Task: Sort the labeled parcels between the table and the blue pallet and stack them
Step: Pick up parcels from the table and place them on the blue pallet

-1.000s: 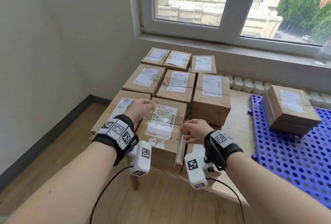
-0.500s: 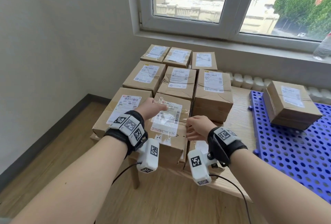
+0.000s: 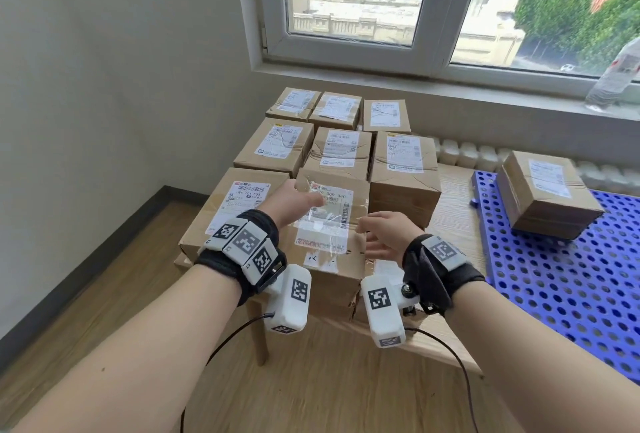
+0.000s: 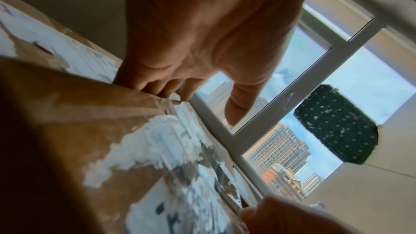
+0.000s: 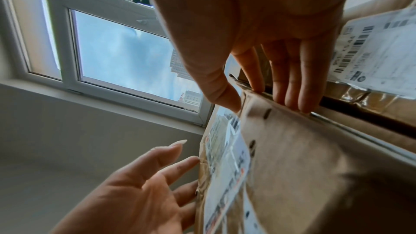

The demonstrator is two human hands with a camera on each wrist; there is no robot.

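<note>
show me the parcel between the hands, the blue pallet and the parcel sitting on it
parcel between the hands [image 3: 329, 221], head view, on its white label.
blue pallet [image 3: 571, 280], head view, on a bare perforated patch of its deck.
parcel on the pallet [image 3: 550, 200], head view, on its brown top face.

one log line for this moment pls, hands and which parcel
left hand: open, fingers on front parcel far-left edge | right hand: open, fingers down its right side | parcel on table | blue pallet: one parcel
</note>
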